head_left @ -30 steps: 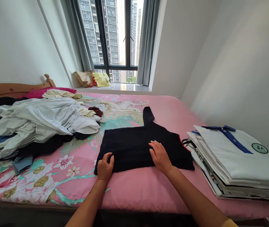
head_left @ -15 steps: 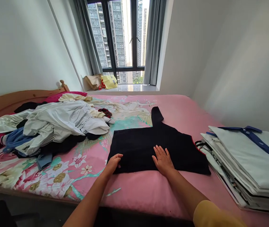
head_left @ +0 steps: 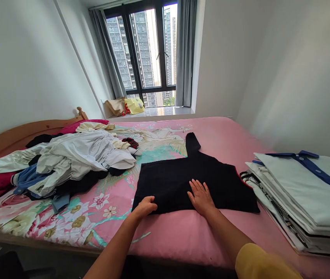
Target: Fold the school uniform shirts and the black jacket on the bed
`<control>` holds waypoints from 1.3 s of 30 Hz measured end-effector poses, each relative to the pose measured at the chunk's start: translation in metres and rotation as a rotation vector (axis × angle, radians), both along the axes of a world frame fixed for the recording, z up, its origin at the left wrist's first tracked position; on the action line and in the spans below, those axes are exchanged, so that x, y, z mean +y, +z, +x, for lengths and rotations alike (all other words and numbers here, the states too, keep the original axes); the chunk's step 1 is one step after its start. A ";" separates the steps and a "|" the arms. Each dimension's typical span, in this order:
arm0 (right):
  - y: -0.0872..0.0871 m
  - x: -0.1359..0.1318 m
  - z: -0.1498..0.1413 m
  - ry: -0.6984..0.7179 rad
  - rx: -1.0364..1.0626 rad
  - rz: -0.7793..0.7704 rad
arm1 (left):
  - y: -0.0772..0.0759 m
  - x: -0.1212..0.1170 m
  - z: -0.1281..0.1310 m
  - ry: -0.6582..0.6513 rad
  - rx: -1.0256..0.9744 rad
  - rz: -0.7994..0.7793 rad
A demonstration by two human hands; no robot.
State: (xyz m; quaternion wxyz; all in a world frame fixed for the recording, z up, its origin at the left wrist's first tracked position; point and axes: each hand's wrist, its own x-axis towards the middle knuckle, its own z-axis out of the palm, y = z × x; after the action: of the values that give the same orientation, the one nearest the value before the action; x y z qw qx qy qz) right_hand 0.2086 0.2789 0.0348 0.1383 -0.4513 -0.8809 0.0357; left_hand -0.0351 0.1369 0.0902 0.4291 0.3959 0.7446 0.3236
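Note:
A black long-sleeved shirt (head_left: 167,182) lies folded in half on the bed, with one sleeve (head_left: 193,143) pointing away from me and red trim at its right-hand edge. My right hand (head_left: 201,197) rests flat on the middle of its near part, fingers spread. At the near left corner, my left hand (head_left: 145,206) has its fingers curled against the cloth, closed on the near edge; the fingertips are partly hidden. Slight creases run through the fabric between my hands.
To the left is a loose heap of clothes (head_left: 80,151), white, black and blue, near the wooden headboard (head_left: 31,130). A stack of folded shirts (head_left: 313,193) stands at the right. Bags (head_left: 134,105) sit on the window sill beyond the pink bed sheet (head_left: 226,131).
My left hand has moved slightly right and toward me along the shirt's near edge, fingers now curled in more. My right hand stays flat on the shirt. The view has tilted up slightly.

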 end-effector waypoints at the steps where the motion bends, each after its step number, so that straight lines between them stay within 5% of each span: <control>1: -0.001 0.000 0.000 0.001 0.003 0.004 | 0.000 -0.001 0.001 0.011 -0.010 0.008; 20: -0.013 0.002 0.001 -0.003 0.015 0.046 | 0.006 -0.027 0.020 0.562 -0.252 0.522; 24: -0.012 0.001 0.001 -0.002 0.018 0.051 | 0.012 -0.030 0.028 0.460 -0.147 0.568; 31: -0.008 0.000 0.001 -0.007 0.009 0.039 | 0.013 -0.054 0.026 0.072 0.624 0.446; 35: -0.010 0.001 0.001 0.001 0.019 0.044 | 0.008 -0.067 0.021 -0.131 0.641 0.401; 39: -0.011 0.001 0.001 0.000 0.022 0.053 | 0.004 -0.061 0.027 -0.129 0.704 0.308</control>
State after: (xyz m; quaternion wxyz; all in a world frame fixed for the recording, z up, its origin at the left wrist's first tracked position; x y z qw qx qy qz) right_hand 0.2094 0.2803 0.0240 0.1598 -0.4471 -0.8799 0.0175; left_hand -0.0084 0.0763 0.0944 0.1024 0.5887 0.7625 0.2483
